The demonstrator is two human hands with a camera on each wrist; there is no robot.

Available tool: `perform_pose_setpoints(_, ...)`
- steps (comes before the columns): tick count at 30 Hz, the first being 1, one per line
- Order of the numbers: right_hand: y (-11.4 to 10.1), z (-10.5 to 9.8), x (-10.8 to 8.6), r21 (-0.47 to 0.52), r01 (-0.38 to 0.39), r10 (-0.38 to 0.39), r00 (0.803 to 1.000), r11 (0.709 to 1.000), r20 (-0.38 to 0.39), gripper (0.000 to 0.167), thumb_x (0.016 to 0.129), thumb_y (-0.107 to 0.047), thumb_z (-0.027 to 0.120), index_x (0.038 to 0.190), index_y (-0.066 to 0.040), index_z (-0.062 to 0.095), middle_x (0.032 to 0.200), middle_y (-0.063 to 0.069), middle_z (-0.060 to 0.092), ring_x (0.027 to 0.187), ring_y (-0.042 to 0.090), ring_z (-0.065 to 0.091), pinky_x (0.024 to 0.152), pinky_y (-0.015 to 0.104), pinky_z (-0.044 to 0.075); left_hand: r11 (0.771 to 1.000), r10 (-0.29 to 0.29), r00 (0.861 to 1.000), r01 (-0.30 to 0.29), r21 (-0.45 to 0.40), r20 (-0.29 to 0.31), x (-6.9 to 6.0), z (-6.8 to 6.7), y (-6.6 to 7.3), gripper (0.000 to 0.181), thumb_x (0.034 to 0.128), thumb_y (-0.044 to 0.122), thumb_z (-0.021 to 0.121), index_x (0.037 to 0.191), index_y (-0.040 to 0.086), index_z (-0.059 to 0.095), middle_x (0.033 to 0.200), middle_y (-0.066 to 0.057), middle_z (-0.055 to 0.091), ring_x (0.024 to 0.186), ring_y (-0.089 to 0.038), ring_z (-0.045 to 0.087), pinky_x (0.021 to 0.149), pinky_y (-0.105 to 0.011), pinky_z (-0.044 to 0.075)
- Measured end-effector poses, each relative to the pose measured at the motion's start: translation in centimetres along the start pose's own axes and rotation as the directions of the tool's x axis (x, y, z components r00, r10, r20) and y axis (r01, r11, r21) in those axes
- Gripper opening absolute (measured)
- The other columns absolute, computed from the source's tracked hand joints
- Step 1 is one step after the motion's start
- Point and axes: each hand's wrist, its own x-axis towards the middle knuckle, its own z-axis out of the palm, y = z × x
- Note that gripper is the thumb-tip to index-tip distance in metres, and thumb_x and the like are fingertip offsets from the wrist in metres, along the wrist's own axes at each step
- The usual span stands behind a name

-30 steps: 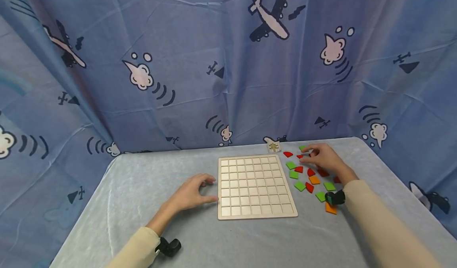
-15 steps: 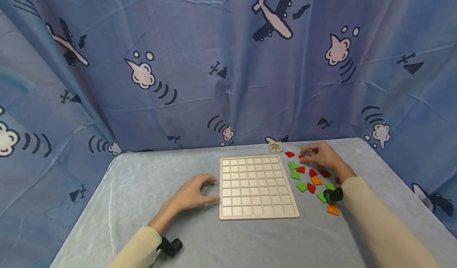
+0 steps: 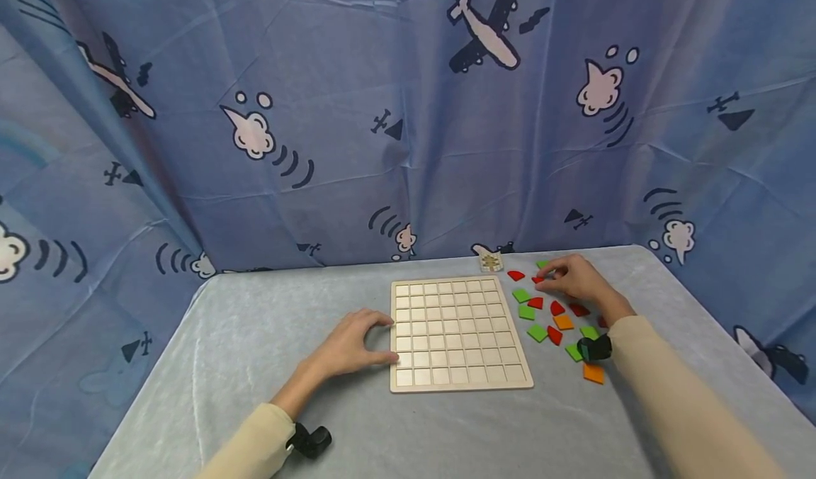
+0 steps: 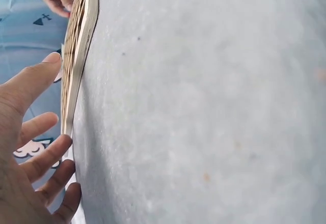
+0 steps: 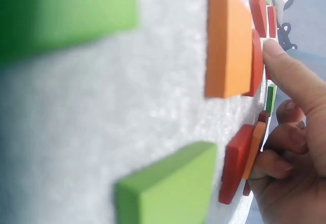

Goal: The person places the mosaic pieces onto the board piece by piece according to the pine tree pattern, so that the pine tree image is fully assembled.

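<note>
- Since the earlier frame, the left hand (image 3: pixel 349 341) has edged rightward, its thumb tip now overlapping the left edge of the grid board (image 3: pixel 459 334); the right hand (image 3: pixel 576 280) is nearly unchanged.
- Blue curtain (image 3: pixel 319 139): creased cloth printed with planes and clouds, across the top of the frame.
- Bench (image 3: pixel 268 316): pale grey, soft-napped cover, filling much of the lower half.
- Grid board, just right of centre: flat, pale, wood-like, ruled into shallow square cells inside a plain rim.
- Left hand's grip, lower centre-left: released, fingers spread; whether it touches the board I cannot tell.
- Right hand's grip, right of centre: thumb and forefinger close about a red piece (image 3: pixel 537 279); pinched or not, I cannot tell. Picking out a piece seems the step in hand; the next move would call for a fine pinch on thin edges.
- Patterned card (image 3: pixel 491 261), above the board's upper right corner.
- Green tiles (image 3: pixel 537 333) and orange tiles (image 3: pixel 593 373), right of the board: smooth, matt, straight-sided.
- Red pieces (image 3: pixel 554 335) among them, round-edged.
</note>
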Motion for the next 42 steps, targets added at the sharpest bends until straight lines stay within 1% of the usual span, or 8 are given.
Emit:
perform_pose_setpoints(7, 0.1, 0.1, -0.2, 0.001, 0.023, -0.023, 0.999, 1.0, -0.029, 0.03, 0.086, -0.026, 0.077, 0.108, -0.006, 0.073, 0.061, 0.0, 0.043, 0.051, 0.018, 0.042, 0.05, 0.029, 0.037, 0.999, -0.015, 1.0, 0.015, 0.044, 0.001, 0.1, 0.5, 0.0, 0.065, 0.073, 0.051, 0.083, 0.127, 0.021, 0.062, 0.133, -0.004, 0.061, 0.126, -0.029, 0.053, 0.106, -0.051, 0.04)
perform_pose_setpoints(16, -0.8, -0.4, -0.9, -0.004, 0.053, -0.053, 0.998, 0.999, -0.042, 0.028, 0.086, -0.026, 0.077, 0.107, -0.008, 0.074, 0.062, 0.001, 0.047, 0.048, 0.018, 0.042, 0.047, 0.029, 0.037, 0.998, -0.022, 1.0, 0.021, 0.065, 0.011, 0.2, 1.1, 0.0, 0.067, 0.0729, 0.055, 0.082, 0.13, 0.027, 0.06, 0.138, 0.0, 0.057, 0.125, -0.029, 0.05, 0.098, -0.055, 0.039)
perform_pose_setpoints(20, -1.9, -0.8, -1.2, -0.036, 0.086, -0.088, 0.994, 0.996, -0.07, 0.026, 0.085, -0.026, 0.078, 0.104, -0.009, 0.074, 0.067, 0.003, 0.049, 0.057, 0.017, 0.043, 0.049, 0.027, 0.036, 0.998, -0.027, 0.999, 0.025, 0.063, 0.022, 0.2, 1.1, -0.1, 0.068, 0.0729, 0.055, 0.082, 0.131, 0.028, 0.059, 0.142, 0.0, 0.055, 0.127, -0.03, 0.048, 0.097, -0.054, 0.038)
perform_pose_setpoints(26, -3.3, -1.2, -1.5, -0.045, 0.13, -0.133, 0.987, 0.991, -0.092, 0.025, 0.084, -0.027, 0.079, 0.1, -0.009, 0.075, 0.073, 0.005, 0.054, 0.07, 0.02, 0.048, 0.056, 0.026, 0.042, 0.998, -0.03, 0.999, 0.028, 0.064, 0.043, 0.3, 1.0, -0.2, 0.07, 0.0735, 0.057, 0.08, 0.134, 0.029, 0.058, 0.146, 0.0, 0.05, 0.132, -0.032, 0.044, 0.098, -0.055, 0.036)
perform_pose_setpoints(29, -3.7, -1.1, -1.6, -0.02, 0.14, -0.142, 0.986, 0.99, -0.085, 0.026, 0.085, -0.029, 0.079, 0.101, -0.01, 0.075, 0.079, 0.007, 0.058, 0.074, 0.021, 0.052, 0.06, 0.026, 0.046, 0.997, -0.027, 0.998, 0.024, 0.068, 0.052, 0.4, 0.9, -0.2, 0.071, 0.074, 0.057, 0.08, 0.135, 0.028, 0.057, 0.147, 0.0, 0.049, 0.133, -0.033, 0.044, 0.098, -0.056, 0.036)
perform_pose_setpoints(32, -3.9, -0.9, -1.7, 0.011, 0.157, -0.156, 0.985, 0.987, -0.074, 0.028, 0.085, -0.033, 0.078, 0.101, -0.011, 0.075, 0.091, 0.009, 0.067, 0.081, 0.021, 0.057, 0.069, 0.027, 0.05, 0.998, -0.027, 0.998, 0.023, 0.065, 0.06, 0.4, 0.8, -0.1, 0.072, 0.0741, 0.057, 0.08, 0.136, 0.027, 0.056, 0.148, -0.001, 0.049, 0.133, -0.034, 0.043, 0.098, -0.056, 0.036)
perform_pose_setpoints(36, -4.3, -0.3, -1.6, 0.05, 0.18, -0.176, 0.982, 0.982, -0.07, 0.029, 0.085, -0.036, 0.078, 0.102, -0.012, 0.075, 0.102, 0.01, 0.072, 0.088, 0.019, 0.061, 0.079, 0.028, 0.052, 0.998, -0.026, 0.998, 0.022, 0.06, 0.063, 0.4, 0.8, -0.1, 0.073, 0.0742, 0.056, 0.08, 0.136, 0.026, 0.056, 0.148, -0.001, 0.049, 0.133, -0.034, 0.042, 0.098, -0.056, 0.036)
perform_pose_setpoints(42, -5.2, 0.5, -1.5, 0.154, 0.177, -0.171, 0.984, 0.972, -0.051, 0.029, 0.085, -0.035, 0.077, 0.103, -0.012, 0.073, 0.103, 0.01, 0.074, 0.086, 0.012, 0.068, 0.077, 0.024, 0.055, 0.998, -0.026, 0.997, 0.022, 0.065, 0.072, 0.4, 0.7, -0.1, 0.072, 0.0748, 0.056, 0.08, 0.136, 0.027, 0.055, 0.148, -0.001, 0.048, 0.133, -0.034, 0.042, 0.097, -0.055, 0.036)
